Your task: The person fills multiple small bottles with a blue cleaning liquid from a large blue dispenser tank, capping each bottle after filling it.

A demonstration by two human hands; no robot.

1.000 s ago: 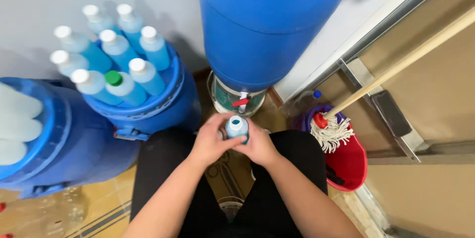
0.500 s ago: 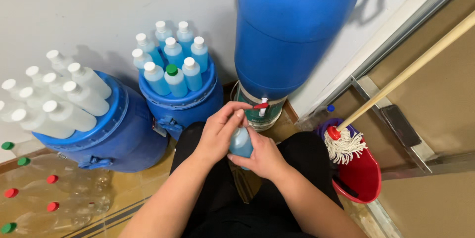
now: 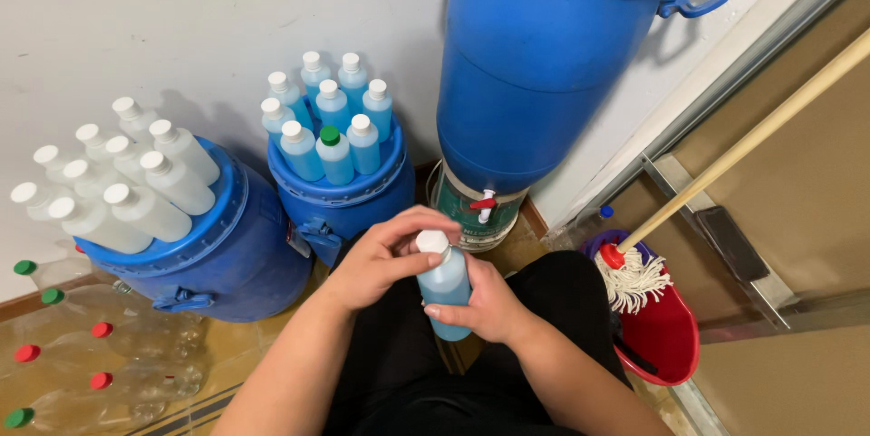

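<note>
Right hand [image 3: 489,305] wraps the body of a small bottle of blue liquid [image 3: 446,291], fingers curled round it from the side, held upright over the lap. Left hand [image 3: 385,255] sits on top, thumb and fingertips closed about the white cap [image 3: 432,241]. A second ago the bottle stood higher and nearer the tap [image 3: 485,205] of the tall blue drum [image 3: 544,64], cap showing between both hands; half a second ago the left hand had covered it. Now the bottle is lower and closer to the body, away from the tap, cap partly in view again under the left fingers; this reads as the cap being turned on, filling likely over. Just ahead, a smaller blue drum [image 3: 344,196] carries capped blue bottles [image 3: 331,119], one green-capped. Further left, another drum [image 3: 217,255] holds white bottles [image 3: 118,182]. Red mop bucket [image 3: 666,336] at right, mop in it.
</note>
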